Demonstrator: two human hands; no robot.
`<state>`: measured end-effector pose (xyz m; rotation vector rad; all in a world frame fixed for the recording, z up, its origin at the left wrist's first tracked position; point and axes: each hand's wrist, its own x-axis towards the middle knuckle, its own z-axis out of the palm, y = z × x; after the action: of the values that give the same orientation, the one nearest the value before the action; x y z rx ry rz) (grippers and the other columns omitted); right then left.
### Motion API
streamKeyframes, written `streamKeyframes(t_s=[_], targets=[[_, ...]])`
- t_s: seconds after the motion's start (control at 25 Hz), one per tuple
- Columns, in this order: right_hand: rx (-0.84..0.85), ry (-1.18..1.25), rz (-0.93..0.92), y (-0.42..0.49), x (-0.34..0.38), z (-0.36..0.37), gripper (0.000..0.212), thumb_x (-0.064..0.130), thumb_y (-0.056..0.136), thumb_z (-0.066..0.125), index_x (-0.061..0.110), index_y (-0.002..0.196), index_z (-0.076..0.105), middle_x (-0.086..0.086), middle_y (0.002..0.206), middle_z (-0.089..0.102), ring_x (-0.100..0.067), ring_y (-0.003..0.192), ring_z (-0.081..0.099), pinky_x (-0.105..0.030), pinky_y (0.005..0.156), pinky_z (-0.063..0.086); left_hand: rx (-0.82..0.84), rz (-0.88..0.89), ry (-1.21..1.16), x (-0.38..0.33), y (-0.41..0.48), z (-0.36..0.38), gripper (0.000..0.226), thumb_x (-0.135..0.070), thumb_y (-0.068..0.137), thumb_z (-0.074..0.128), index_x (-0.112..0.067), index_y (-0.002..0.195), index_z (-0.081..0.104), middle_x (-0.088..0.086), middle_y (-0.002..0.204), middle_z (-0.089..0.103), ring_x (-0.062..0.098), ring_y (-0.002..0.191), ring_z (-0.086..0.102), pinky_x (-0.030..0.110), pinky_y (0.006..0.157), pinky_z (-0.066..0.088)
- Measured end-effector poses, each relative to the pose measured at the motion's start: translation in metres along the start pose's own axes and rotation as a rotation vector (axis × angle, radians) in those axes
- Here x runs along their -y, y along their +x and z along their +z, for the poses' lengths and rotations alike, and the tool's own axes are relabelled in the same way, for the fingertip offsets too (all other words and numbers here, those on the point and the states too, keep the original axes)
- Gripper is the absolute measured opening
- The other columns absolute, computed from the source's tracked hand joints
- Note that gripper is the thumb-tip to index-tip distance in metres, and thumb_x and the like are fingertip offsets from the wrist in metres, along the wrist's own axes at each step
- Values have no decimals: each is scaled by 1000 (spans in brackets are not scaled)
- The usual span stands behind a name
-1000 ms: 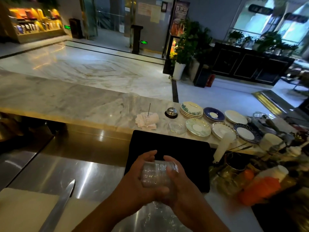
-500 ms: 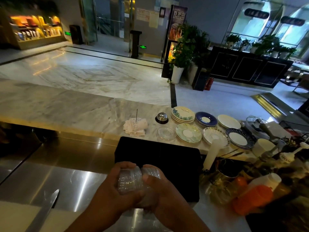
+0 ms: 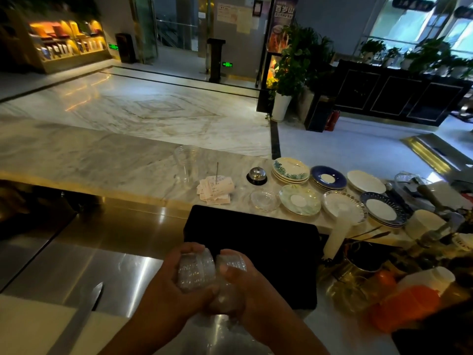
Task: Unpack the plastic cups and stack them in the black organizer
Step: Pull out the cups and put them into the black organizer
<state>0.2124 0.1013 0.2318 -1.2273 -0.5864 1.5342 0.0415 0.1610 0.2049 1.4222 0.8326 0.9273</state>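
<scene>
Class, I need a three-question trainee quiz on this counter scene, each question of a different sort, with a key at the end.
1. True or false: both hands, the left hand and the right hand, grip the wrapped plastic cups.
2. Multiple choice: where does the service bell stand?
A. on the steel worktop
B. on the marble counter, between the receipts and the saucers
C. on the black organizer
3. Fill in: the knife lies to the ______ of the hands.

Key
1. True
2. B
3. left
</scene>
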Motion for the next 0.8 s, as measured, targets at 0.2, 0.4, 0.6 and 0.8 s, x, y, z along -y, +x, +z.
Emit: streamKeyframes(t_s=[0.2, 0.4, 0.6, 0.8], targets=[[-267, -118, 48, 40, -31, -20, 53, 24, 94, 69, 22, 141, 44, -15, 119, 67, -35, 98, 71, -45, 82, 63, -119, -88, -40, 6, 2, -39, 65, 5, 64, 92, -44, 101, 69, -17, 95, 77, 9, 77, 76, 21, 57, 60], [-325, -971, -136, 100, -55, -20, 97, 53, 68, 83, 39, 147, 29, 12, 133, 44, -14, 118, 53, -35, 92, 58, -172, -116, -52, 11, -3, -68, 67, -28, 48, 92, -42, 109, 67, -15, 95, 74, 9, 75, 74, 28, 59, 62], [-102, -1785, -463, 153, -77, -7, 101, 68, 66, 67, 32, 149, 22, -5, 134, 48, -28, 121, 48, -41, 103, 42, -180, -94, -33, 14, -5, -83, 73, -31, 48, 92, -39, 116, 67, -19, 99, 71, 6, 77, 74, 27, 58, 61], [-20, -1967, -463, 180, -92, -5, 98, 62, 69, 68, 28, 151, 26, -14, 137, 48, -36, 127, 44, -51, 108, 35, -186, -108, -56, 17, -7, -99, 68, -16, 51, 93, -37, 110, 69, -19, 98, 72, 3, 76, 73, 24, 56, 60]])
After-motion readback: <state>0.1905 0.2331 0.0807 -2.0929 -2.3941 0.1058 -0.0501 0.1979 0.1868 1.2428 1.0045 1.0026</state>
